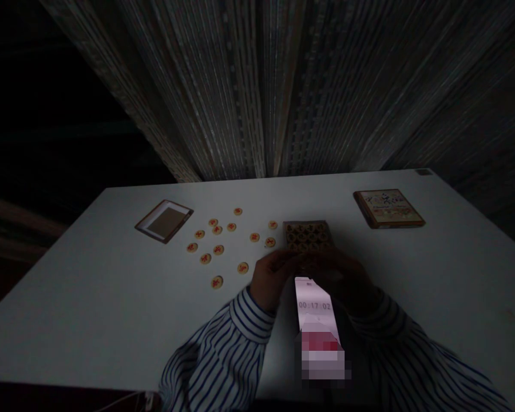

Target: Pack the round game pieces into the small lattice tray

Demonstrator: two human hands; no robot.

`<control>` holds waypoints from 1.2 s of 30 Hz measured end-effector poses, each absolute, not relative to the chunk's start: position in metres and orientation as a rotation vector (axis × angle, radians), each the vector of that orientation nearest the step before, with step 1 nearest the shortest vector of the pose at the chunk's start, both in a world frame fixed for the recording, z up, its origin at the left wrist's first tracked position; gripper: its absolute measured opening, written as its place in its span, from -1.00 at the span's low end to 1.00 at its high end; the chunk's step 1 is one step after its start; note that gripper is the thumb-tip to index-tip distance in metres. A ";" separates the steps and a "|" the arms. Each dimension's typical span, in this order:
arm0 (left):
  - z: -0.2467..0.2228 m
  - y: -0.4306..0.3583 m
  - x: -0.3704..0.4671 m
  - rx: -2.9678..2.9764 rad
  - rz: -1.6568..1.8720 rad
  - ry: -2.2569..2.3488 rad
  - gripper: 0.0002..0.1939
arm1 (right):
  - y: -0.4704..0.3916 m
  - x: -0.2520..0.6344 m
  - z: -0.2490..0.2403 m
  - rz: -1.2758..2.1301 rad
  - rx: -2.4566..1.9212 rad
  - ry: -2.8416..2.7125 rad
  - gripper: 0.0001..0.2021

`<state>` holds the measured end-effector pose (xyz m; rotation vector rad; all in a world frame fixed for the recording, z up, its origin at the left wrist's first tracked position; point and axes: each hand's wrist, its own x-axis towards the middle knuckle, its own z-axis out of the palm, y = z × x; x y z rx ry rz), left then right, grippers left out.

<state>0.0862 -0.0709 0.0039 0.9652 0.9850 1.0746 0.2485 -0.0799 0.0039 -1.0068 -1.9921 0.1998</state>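
My left hand (274, 278) and my right hand (349, 281) meet at the near edge of a tray (309, 224) filled with rows of round dark-marked pieces. The fingers of both hands are curled over that edge; in the dim light I cannot make out what lies between them. Just below the hands a lit phone (315, 306) shows a timer reading 00:17:02. Several round pieces with red characters (242, 268) lie scattered to the left of the tray, flat on the white table (133, 309).
An open shallow box part (163, 221) rests at the back left. At the back right sits a closed box with a printed lid (388, 208). A small dark item (423, 171) is at the far right corner. Striped curtains (257, 86) hang behind the table.
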 end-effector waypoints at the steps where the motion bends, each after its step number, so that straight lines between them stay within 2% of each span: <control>1: 0.004 -0.071 0.086 0.964 1.072 0.994 -0.75 | -0.080 0.249 0.004 0.178 -1.002 -2.007 -0.74; 15: 0.012 -0.069 0.085 1.078 1.034 1.105 -0.79 | -0.076 0.249 0.012 -0.021 -0.998 -2.088 -0.79; 20: 0.015 -0.067 0.083 1.122 1.113 1.210 -0.83 | -0.077 0.250 0.014 -0.100 -1.190 -2.035 -0.88; 36: 0.006 -0.061 0.079 1.146 1.144 1.282 -0.81 | -0.059 0.274 -0.025 -0.142 -1.260 -2.212 -0.77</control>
